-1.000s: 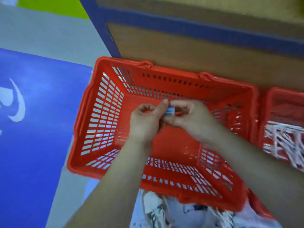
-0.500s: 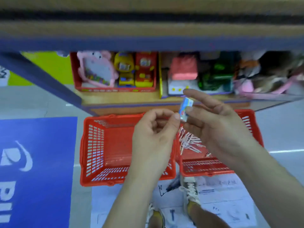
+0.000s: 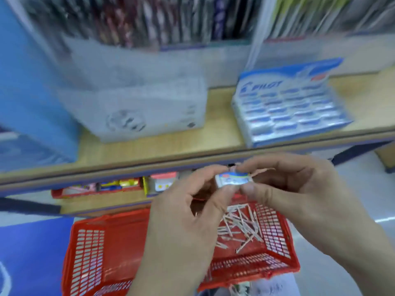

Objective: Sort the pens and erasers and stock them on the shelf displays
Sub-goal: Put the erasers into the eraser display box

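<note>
left hand and right hand pinch one small eraser between them, fingertips curled on its two ends. at 1 o'clock from it, a blue display box of erasers sits on the wooden shelf. at 6 o'clock, down on the floor, a red basket holds loose pens — a second red basket lies just beside it at 8 o'clock.

A blue-edged wooden shelf stands over pale floor and a blue mat.
</note>
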A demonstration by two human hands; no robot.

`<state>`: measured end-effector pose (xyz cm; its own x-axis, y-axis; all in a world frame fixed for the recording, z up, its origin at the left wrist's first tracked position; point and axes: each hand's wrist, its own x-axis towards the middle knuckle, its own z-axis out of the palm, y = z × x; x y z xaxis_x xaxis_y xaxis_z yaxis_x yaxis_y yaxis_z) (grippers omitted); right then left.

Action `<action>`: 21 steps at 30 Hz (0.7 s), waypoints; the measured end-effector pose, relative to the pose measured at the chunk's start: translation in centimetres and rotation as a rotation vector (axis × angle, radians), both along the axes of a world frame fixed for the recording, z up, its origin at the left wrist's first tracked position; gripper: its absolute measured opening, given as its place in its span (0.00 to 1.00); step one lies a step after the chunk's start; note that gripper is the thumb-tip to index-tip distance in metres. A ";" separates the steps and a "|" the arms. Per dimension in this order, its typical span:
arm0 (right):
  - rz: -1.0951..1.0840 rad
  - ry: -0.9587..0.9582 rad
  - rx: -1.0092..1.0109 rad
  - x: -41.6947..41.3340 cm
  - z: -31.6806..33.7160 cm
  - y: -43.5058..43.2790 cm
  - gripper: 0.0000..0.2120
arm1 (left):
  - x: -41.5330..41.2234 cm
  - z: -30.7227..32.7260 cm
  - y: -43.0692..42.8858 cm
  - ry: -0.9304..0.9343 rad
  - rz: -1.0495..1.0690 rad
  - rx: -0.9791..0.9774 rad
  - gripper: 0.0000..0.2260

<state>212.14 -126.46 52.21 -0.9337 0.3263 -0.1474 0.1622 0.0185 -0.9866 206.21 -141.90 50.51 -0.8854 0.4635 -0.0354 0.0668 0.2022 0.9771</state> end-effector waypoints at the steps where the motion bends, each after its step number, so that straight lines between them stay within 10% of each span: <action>1: 0.007 0.018 0.053 0.1 0.6 1.5 0.13 | 0.1 0.5 1.3 0.028 -0.008 -0.012 0.12; 21: 0.060 -0.008 0.899 -3.7 -0.4 8.8 0.04 | -2.8 -1.1 9.4 0.298 0.137 -0.281 0.12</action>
